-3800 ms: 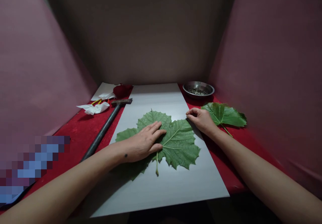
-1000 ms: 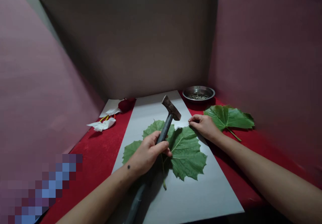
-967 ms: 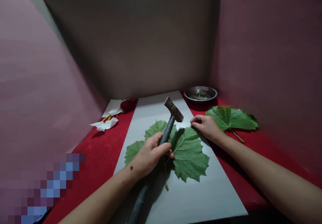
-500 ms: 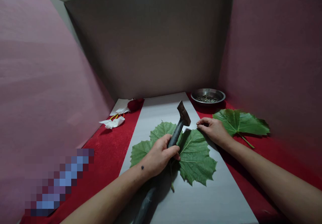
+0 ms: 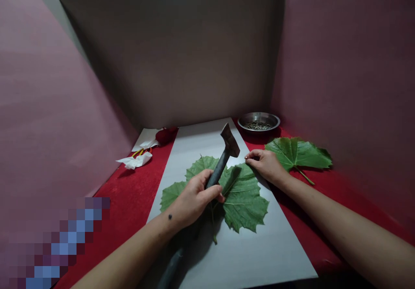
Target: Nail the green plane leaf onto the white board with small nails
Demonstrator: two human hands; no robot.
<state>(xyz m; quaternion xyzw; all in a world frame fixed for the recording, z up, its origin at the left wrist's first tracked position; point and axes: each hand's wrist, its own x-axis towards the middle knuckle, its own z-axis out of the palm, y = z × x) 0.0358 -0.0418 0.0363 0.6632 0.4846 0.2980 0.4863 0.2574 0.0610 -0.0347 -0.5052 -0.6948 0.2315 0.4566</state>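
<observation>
- My left hand [image 5: 194, 196] has its fingers wrapped tight round the dark handle of the hammer [image 5: 223, 159] at mid-frame. The hammer's head tilts up above the big leaf [image 5: 243, 198], clear of it.
- My right hand [image 5: 264, 164] is just right of the hammer head and rests on the leaf's upper edge. Its fingers are pinched together, and anything between them is too small to make out.
- The leaf lies flat on a grey sheet [image 5: 253, 254] that runs up the middle of the frame.
- Right of that hand, a second leaf [image 5: 298, 152] lies on the red surface [image 5: 129, 194], with a metal bowl [image 5: 258, 121] behind it.
- Upper left of the sheet are a crumpled tissue [image 5: 134, 161] and a dark red lump [image 5: 166, 135], well apart from the hammer.
- Pink panels [image 5: 48, 107] close in on the left, right and back. Bare sheet lies open below the leaf.
</observation>
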